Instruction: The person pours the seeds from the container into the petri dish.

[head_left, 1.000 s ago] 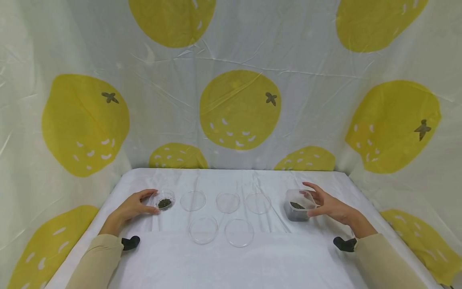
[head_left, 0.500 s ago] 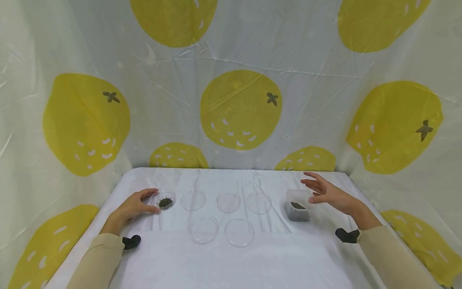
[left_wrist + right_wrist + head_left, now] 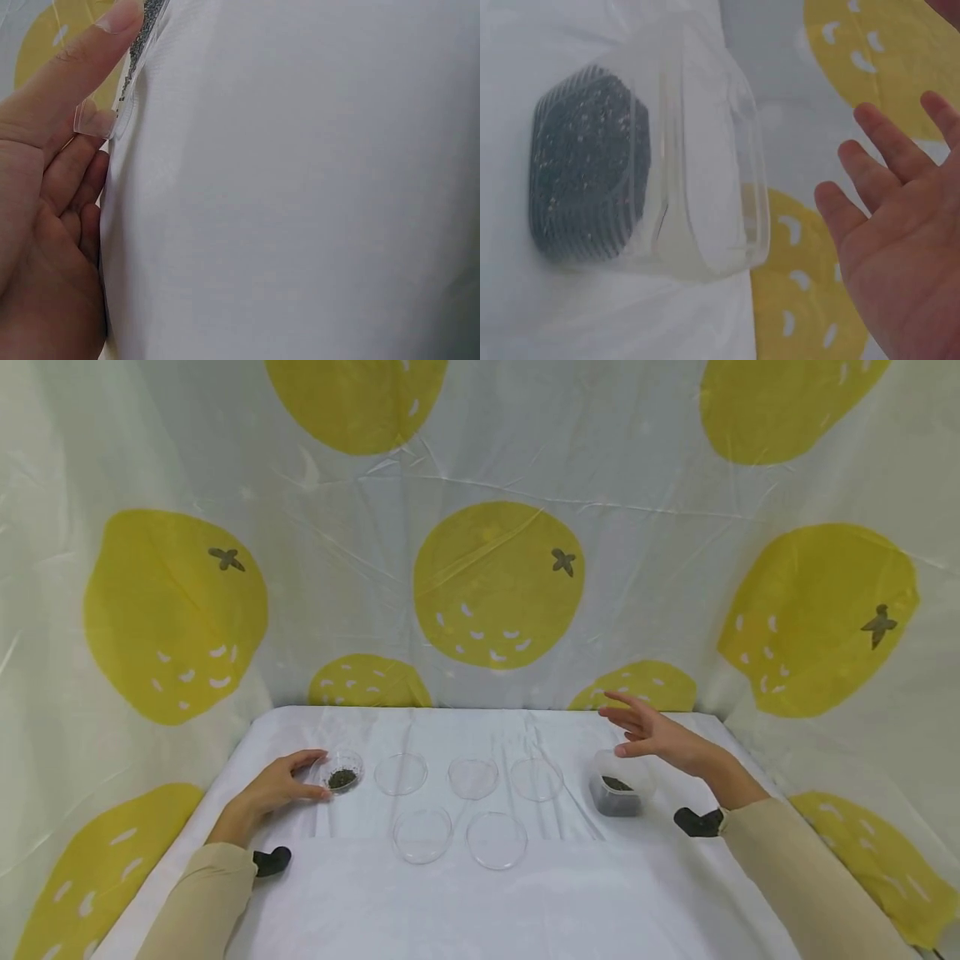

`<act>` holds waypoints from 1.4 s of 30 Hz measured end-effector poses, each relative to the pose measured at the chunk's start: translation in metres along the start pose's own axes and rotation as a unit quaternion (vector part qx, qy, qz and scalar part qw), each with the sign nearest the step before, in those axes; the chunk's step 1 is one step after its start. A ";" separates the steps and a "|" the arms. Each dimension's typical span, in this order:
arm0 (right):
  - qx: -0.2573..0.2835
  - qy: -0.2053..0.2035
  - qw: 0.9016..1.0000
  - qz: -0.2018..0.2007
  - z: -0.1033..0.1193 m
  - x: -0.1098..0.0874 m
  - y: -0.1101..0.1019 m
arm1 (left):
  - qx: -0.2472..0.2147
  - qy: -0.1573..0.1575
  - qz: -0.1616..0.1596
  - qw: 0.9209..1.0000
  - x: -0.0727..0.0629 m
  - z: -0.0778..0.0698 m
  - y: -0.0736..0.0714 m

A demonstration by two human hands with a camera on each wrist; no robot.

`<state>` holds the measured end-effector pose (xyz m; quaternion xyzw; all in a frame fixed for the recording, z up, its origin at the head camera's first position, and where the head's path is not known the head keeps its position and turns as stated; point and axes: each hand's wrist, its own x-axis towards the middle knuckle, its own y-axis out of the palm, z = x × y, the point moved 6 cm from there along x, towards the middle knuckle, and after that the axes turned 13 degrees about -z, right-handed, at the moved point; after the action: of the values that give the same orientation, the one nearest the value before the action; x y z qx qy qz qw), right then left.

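At the table's left, my left hand (image 3: 279,785) holds a round clear dish (image 3: 349,755) between thumb and fingers. Dark granules (image 3: 342,778) lie in the dish. The left wrist view shows the thumb (image 3: 90,60) across its side and the clear dish wall (image 3: 91,124) by the fingers. On the right stands a translucent square plastic tub (image 3: 617,806), its lower part filled with dark granular material (image 3: 592,165). My right hand (image 3: 660,739) is raised above and behind the tub's rim with spread, relaxed fingers, holding nothing; in the right wrist view a gap separates them.
Several round clear dishes or lids stand between the hands: three in a back row, such as the middle one (image 3: 473,779), and two in front, a left one (image 3: 422,837) and a right one (image 3: 497,841). A lemon-print curtain (image 3: 495,468) surrounds the white-covered table (image 3: 480,910).
My right hand has moved away from the tub's side, risen, and shifted left over its back. The left hand stays at its dish, and the tub stands in place.
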<state>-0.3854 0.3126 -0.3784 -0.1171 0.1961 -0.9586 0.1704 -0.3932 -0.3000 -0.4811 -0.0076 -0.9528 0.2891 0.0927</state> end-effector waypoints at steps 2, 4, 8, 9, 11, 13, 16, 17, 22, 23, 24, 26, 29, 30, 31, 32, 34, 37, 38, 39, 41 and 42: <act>-0.001 -0.006 1.000 0.007 0.007 0.008 0.007 | 0.000 0.000 0.000 1.000 -0.001 0.000 -0.001; -0.006 -0.011 1.000 0.012 0.014 0.016 0.013 | -0.001 0.001 0.001 1.000 -0.002 -0.001 -0.002; -0.007 -0.014 0.999 0.033 0.028 0.031 0.031 | 0.000 0.004 0.001 1.000 -0.001 -0.001 -0.002; -0.009 -0.014 0.999 0.039 0.030 0.034 0.036 | 0.001 0.006 0.000 1.000 -0.001 -0.001 -0.002; -0.007 -0.011 0.999 0.052 0.035 0.042 0.046 | 0.006 0.010 0.000 1.000 0.001 -0.001 -0.002; -0.003 -0.009 0.998 0.066 0.038 0.050 0.058 | 0.009 0.012 0.000 1.000 0.002 -0.001 -0.002; -0.001 -0.012 0.997 0.082 0.042 0.064 0.076 | 0.011 0.014 0.001 1.000 0.003 0.000 -0.002; 0.001 -0.016 0.996 0.088 0.043 0.068 0.082 | 0.012 0.015 0.001 1.000 0.003 -0.001 -0.002; -0.001 -0.028 0.993 0.116 0.052 0.085 0.115 | 0.014 0.017 -0.001 1.000 0.003 -0.001 -0.003; -0.002 -0.031 0.992 0.122 0.053 0.087 0.121 | 0.013 0.017 -0.001 1.000 0.004 0.000 -0.002; -0.003 -0.032 0.991 0.127 0.054 0.090 0.128 | 0.011 0.016 0.000 1.000 0.004 0.001 -0.002; -0.002 -0.035 0.990 0.134 0.057 0.094 0.139 | 0.008 0.015 0.003 1.000 0.003 0.002 -0.001; 0.000 -0.040 0.989 0.141 0.060 0.099 0.155 | 0.005 0.013 0.005 1.000 0.003 0.003 0.000; 0.000 -0.040 0.989 0.142 0.061 0.101 0.159 | 0.004 0.013 0.005 1.000 0.003 0.003 0.000; 0.000 -0.042 0.989 0.144 0.062 0.102 0.163 | 0.006 0.014 0.005 1.000 0.003 0.003 -0.001; 0.000 -0.043 0.988 0.145 0.063 0.104 0.167 | 0.007 0.013 0.004 1.000 0.003 0.002 -0.001; 0.000 -0.046 0.988 0.149 0.064 0.107 0.174 | 0.009 0.013 0.003 1.000 0.003 0.002 -0.002; 0.007 -0.050 0.987 0.154 0.065 0.109 0.183 | 0.012 0.014 0.003 1.000 0.003 0.001 -0.002; 0.009 -0.051 0.987 0.155 0.065 0.110 0.186 | 0.012 0.014 0.003 1.000 0.003 0.001 -0.002; 0.012 -0.051 0.986 0.157 0.065 0.111 0.189 | 0.012 0.015 0.003 1.000 0.003 0.001 -0.002; 0.016 -0.050 0.986 0.161 0.064 0.112 0.195 | 0.010 0.015 0.003 1.000 0.003 0.001 -0.002; 0.016 -0.048 0.986 0.161 0.062 0.113 0.197 | 0.010 0.016 0.003 1.000 0.003 0.001 -0.002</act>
<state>-0.4148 0.0793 -0.3867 -0.1272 0.1888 -0.9148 0.3337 -0.3961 -0.3022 -0.4803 -0.0146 -0.9483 0.2984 0.1074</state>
